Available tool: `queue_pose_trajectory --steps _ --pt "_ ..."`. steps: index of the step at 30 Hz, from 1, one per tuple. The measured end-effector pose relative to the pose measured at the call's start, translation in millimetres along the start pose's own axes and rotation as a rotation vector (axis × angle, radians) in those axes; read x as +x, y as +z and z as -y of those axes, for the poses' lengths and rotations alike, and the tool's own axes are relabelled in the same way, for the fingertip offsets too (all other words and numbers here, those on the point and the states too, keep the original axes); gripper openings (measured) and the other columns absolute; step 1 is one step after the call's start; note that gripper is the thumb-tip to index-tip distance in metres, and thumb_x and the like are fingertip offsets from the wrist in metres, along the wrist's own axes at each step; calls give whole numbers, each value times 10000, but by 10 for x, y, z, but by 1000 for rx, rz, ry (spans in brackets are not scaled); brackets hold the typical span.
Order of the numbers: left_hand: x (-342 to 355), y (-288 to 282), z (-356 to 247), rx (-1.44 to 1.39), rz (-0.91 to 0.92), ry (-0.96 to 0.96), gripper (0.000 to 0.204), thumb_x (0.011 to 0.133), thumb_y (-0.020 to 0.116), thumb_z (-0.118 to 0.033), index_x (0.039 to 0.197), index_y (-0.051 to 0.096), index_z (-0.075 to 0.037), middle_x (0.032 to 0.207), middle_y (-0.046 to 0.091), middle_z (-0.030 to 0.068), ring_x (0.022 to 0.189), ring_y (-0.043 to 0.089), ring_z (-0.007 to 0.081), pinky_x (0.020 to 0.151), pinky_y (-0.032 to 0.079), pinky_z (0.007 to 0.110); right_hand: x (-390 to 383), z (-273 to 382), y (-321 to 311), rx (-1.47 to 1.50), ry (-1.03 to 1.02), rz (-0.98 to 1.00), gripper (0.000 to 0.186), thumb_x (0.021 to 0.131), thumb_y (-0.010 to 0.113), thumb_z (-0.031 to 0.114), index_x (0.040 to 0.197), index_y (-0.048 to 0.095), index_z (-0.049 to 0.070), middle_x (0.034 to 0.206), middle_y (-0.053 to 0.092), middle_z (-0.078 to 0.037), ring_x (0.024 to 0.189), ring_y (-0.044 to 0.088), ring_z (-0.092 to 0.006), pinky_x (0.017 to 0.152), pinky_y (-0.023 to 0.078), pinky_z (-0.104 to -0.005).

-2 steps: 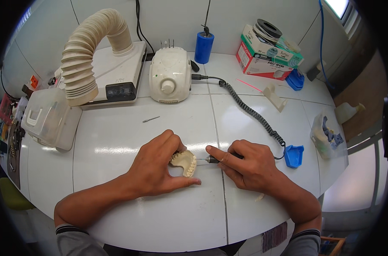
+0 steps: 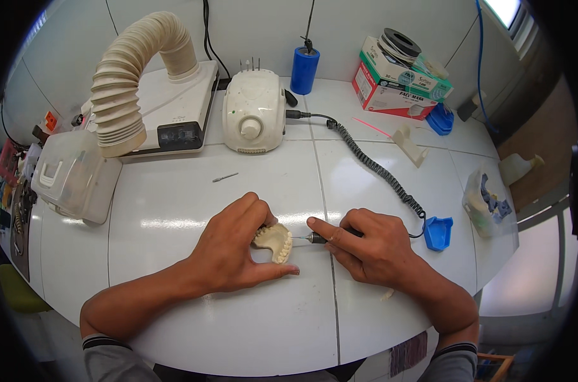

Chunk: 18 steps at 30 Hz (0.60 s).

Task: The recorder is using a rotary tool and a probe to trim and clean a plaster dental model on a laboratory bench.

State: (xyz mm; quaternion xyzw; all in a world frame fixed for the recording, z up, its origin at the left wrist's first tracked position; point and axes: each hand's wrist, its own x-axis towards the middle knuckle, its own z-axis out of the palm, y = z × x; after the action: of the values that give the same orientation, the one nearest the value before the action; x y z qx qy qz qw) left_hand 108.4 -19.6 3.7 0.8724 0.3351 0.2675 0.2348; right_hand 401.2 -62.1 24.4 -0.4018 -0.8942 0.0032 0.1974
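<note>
Between the thumb and fingers of my left hand point(image 2: 231, 245) is a cream dental cast point(image 2: 275, 242), an arch with a row of teeth. My right hand point(image 2: 376, 245) grips a black rotary handpiece point(image 2: 317, 238) like a pen, its index finger stretched along it. The thin bur point(image 2: 299, 237) at its tip points left and meets, or nearly meets, the teeth on the cast's right side; I cannot tell whether it touches. A coiled grey cord point(image 2: 378, 165) links the handpiece to a white control unit point(image 2: 254, 111) behind my hands.
A loose bur point(image 2: 225, 177) lies beyond my left hand. To the left stand a ribbed suction hose point(image 2: 118, 95) and a clear lidded case point(image 2: 79, 175). A blue mould point(image 2: 438, 233) sits right of my right hand. Mask boxes point(image 2: 400, 89) and a plastic tub point(image 2: 486, 204) are farther right.
</note>
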Motion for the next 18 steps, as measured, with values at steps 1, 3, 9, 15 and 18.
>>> queue_pose_trajectory --steps 1,3,9,15,18 --pt "-2 2 5 11 -4 0 695 715 1053 -454 1034 631 -3 988 579 122 831 632 273 710 539 392 -1 0 2 1 0 2 540 906 862 223 1435 754 240 799 554 14 672 586 -147 513 437 -322" --pt "-6 3 4 -17 -2 -9 690 734 1030 -476 1030 608 -17 986 568 131 835 616 301 711 527 422 -4 2 1 4 2 3 541 902 864 216 1432 756 243 792 554 18 668 584 -146 512 436 -323" --pt "2 -4 2 -34 5 -14 685 741 1026 -472 1038 610 -17 987 566 130 839 616 301 714 527 422 11 9 1 -12 8 23 536 896 869 215 1420 760 240 791 558 17 667 585 -144 508 434 -323" --pt "2 -6 0 -41 14 -16 683 748 1023 -478 1042 612 -19 986 570 126 842 622 291 712 527 418 16 3 -2 -9 9 26 532 904 867 221 1424 758 240 794 566 15 670 589 -143 506 434 -323" --pt "0 -4 5 -56 13 -19 683 768 1000 -505 1037 590 -30 981 565 135 838 607 312 705 514 444 20 1 1 -10 6 31 529 909 864 224 1427 755 241 797 569 14 671 590 -144 504 435 -323"
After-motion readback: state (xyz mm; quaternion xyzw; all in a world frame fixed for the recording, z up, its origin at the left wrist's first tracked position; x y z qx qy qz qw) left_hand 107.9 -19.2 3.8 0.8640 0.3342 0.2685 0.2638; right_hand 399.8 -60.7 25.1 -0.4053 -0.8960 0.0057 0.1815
